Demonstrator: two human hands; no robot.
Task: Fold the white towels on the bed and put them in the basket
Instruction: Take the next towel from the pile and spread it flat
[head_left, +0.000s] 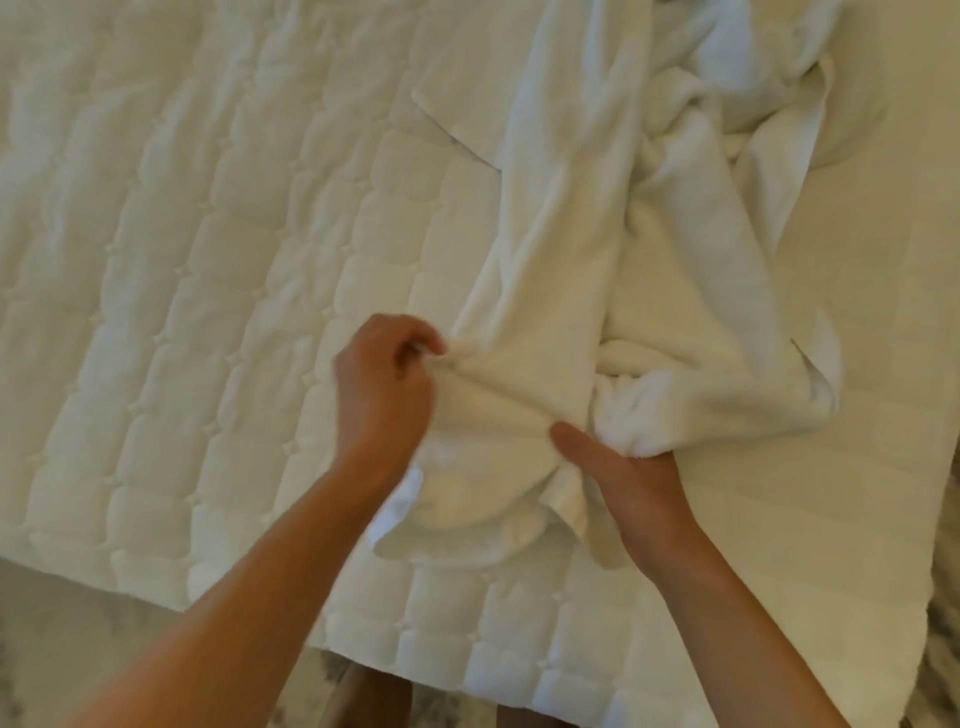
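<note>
A rumpled white towel lies on the quilted bed, running from the middle up towards 1 o'clock, thick, creased and bunched at its near end. The left hand, at 7 o'clock, pinches a fold in curled fingers. The right hand, at 5 o'clock, grips a wadded lump, thumb on top and fingers buried in cloth. More towels tangle at 1 o'clock, cut off at the top edge. I can't tell where one ends and the next begins.

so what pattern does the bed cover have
The bed cover is off-white, quilted in rows of stitched rectangles; head view.
</note>
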